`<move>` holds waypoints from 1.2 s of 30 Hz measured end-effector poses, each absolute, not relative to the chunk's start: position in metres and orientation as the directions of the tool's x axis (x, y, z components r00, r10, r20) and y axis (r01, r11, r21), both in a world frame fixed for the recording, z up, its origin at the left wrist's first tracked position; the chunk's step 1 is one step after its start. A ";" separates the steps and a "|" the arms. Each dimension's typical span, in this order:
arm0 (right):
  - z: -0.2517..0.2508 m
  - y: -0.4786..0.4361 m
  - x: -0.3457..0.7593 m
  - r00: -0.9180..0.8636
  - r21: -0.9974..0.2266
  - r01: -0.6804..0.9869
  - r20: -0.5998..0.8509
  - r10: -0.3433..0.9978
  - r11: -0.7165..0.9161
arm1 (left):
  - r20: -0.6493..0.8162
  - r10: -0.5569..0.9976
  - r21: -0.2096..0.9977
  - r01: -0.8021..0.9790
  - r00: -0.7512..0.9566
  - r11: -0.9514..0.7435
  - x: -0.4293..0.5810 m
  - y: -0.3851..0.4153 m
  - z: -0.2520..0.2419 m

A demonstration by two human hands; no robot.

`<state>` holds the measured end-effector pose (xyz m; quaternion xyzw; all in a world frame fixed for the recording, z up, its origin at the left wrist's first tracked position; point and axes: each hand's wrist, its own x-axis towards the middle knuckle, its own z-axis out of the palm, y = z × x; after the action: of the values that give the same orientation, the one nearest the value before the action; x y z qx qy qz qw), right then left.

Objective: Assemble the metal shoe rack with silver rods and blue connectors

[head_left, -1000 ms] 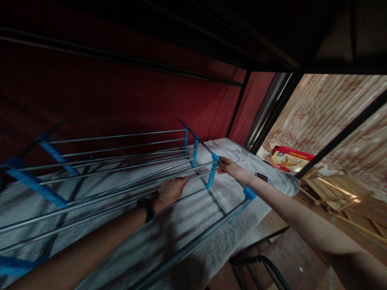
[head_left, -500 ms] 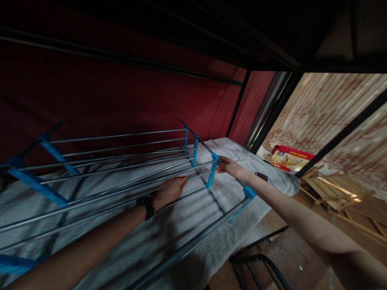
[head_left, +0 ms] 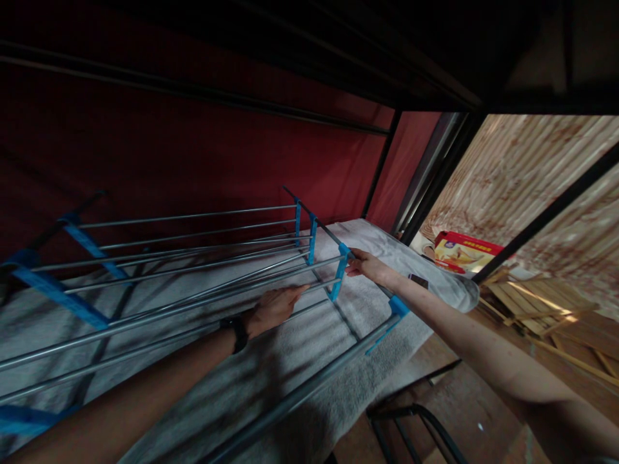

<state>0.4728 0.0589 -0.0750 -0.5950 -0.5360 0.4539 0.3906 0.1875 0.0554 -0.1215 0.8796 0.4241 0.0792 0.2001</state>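
Observation:
A metal rod rack (head_left: 203, 270) with blue plastic end brackets lies on a grey towel-covered surface (head_left: 271, 374) inside a dark red enclosure. My left hand (head_left: 275, 306), a black watch on its wrist, rests on the silver rods with fingers stretched toward the blue bracket (head_left: 338, 277). My right hand (head_left: 365, 265) pinches the dark end bar of the rack right beside that bracket.
A dark frame post (head_left: 546, 216) crosses at the right. A red and yellow box (head_left: 461, 251) sits beyond the towel's end, wooden slats (head_left: 546, 303) lie on the floor at right, and a black wire frame (head_left: 416, 422) stands below.
My left hand's fingers have stretched out a little further along the rods toward the blue bracket. The right hand and the rack have stayed put.

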 end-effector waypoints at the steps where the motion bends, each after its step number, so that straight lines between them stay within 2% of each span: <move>1: -0.075 0.059 0.473 0.015 -0.951 0.284 -0.120 0.993 -0.120 | -0.020 0.774 0.424 0.707 0.632 -0.566 0.187 0.056 -0.123; 5: -0.074 0.058 0.473 0.012 -0.948 0.291 -0.128 0.992 -0.126 | 0.016 0.793 0.427 0.713 0.609 -0.556 0.186 0.063 -0.125; 23: -0.073 0.057 0.472 0.010 -0.955 0.272 -0.123 0.992 -0.121 | -0.032 0.804 0.405 0.743 0.593 -0.532 0.189 0.056 -0.120; 36: -0.074 0.058 0.473 0.008 -0.952 0.280 -0.129 0.992 -0.126 | -0.067 0.804 0.562 0.689 0.590 -0.459 0.189 0.065 -0.114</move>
<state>0.4734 0.0580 -0.0739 -0.5945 -0.5349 0.4581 0.3882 0.1886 0.0650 -0.1136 0.8476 0.4404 0.1043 0.2770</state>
